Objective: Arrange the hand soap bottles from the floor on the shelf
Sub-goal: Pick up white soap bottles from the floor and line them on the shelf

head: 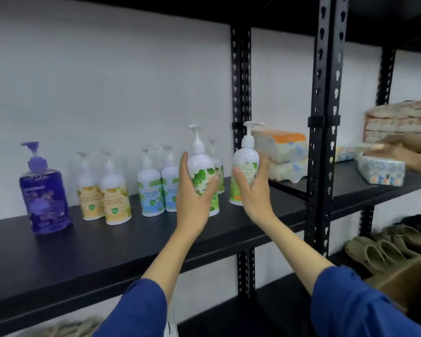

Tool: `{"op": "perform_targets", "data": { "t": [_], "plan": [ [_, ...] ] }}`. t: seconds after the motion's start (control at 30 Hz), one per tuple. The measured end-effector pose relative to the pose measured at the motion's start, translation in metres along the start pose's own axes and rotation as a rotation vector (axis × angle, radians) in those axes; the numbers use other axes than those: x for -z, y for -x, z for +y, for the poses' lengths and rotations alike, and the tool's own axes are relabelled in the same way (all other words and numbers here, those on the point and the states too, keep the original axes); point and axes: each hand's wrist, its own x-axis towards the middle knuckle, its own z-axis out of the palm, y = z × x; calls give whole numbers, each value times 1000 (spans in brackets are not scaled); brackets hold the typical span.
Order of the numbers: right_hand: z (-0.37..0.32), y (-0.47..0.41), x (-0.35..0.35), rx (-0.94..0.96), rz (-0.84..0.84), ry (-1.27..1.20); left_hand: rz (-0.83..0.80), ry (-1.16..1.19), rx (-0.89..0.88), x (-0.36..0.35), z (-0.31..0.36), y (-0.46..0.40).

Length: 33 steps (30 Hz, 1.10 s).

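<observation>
two green-label bottles are held at the black shelf [107, 244]. the left hand [195, 190] wraps the left bottle [203, 176], whose base is low at the board. the right hand [253, 188] wraps the right bottle [245, 166], its base above the board. behind the left bottle stands a third green one [218, 171], mostly hidden. to the left stand two blue-label bottles [159, 188], two yellow-label bottles [105, 195] and a purple bottle [44, 198]. a slotted post [241, 93] rises just behind the right bottle; tissue packs [282, 152] lie beyond it. another person's hands [408, 152] touch a pack [382, 170] at far right. sandals [384, 249] and a carton [413, 280] lie below.
</observation>
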Motion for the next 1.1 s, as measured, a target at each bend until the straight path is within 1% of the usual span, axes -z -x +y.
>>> {"op": "perform_targets", "data": {
  "t": [0.1,0.17,0.33,0.43,0.57,0.7,0.83,1.1],
  "plan": [
    [23,-32,-14,-33,-119,72,-58,-48,-4,-8,-20,-23],
    [37,-47,-22,-45,-164,93,-66,-67,1,-16,-33,-36],
    [76,-70,-31,-103,-271,148,-7,-76,16,-32,-61,-52],
    [89,-76,-36,-134,-261,157,-13,-85,10,-32,-69,-55],
    [93,-74,-46,-105,-249,193,-20,-88,1,-31,-70,-54],
    [92,-68,-45,-106,-306,204,-21,-131,6,-29,-75,-54],
    [99,-70,-34,-135,-416,158,-38,-153,10,-28,-79,-53],
    [89,-63,-33,-130,-342,184,-61,-169,-9,-30,-79,-53]
  ]
}}
